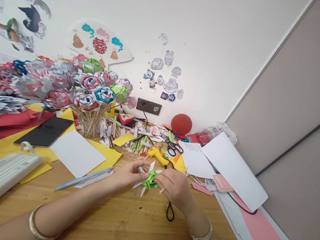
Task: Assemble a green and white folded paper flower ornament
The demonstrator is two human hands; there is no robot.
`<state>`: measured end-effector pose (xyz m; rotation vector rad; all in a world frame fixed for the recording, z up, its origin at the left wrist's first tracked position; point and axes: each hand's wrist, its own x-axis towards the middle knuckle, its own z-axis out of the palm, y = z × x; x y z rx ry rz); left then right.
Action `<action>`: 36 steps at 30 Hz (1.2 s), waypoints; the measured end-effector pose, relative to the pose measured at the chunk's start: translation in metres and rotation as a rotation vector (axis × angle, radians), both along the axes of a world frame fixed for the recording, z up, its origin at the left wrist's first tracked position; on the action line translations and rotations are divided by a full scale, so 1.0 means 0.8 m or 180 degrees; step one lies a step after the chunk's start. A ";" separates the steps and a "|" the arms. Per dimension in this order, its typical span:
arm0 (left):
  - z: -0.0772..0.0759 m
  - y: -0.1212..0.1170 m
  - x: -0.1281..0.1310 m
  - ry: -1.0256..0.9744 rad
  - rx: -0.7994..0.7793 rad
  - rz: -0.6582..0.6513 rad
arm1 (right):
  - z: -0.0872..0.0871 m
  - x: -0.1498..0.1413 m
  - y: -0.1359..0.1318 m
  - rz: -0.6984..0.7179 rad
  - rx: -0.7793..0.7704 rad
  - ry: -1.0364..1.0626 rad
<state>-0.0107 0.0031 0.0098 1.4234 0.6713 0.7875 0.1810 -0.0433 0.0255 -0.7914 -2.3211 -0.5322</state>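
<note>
Both of my hands meet over the wooden table around a small folded paper piece, green and white. My left hand pinches its left side with fingertips closed on a white flap. My right hand is curled over its right side, fingers pressed on the green folds, with a thin wooden stick poking out beneath them. A bracelet sits on each wrist.
A yellow glue gun and black scissors lie just behind the hands. A jar of paper roses stands at back left, beside a dark tablet, a keyboard and a blue pen. White and pink sheets lie to the right.
</note>
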 end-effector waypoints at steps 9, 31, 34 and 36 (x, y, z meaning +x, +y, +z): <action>0.005 -0.003 -0.001 0.0282 0.0163 -0.0015 | -0.002 0.001 0.004 -0.0060 -0.0235 -0.0155; 0.002 -0.005 -0.002 0.0361 0.0221 -0.0252 | 0.000 0.005 0.006 0.0198 -0.1753 0.0864; 0.003 -0.006 -0.002 0.0369 0.0284 -0.0387 | 0.003 0.004 0.006 0.0307 -0.2103 0.1023; 0.004 -0.007 -0.002 0.0379 0.0324 -0.0471 | 0.004 0.003 0.005 0.0381 -0.2248 0.1098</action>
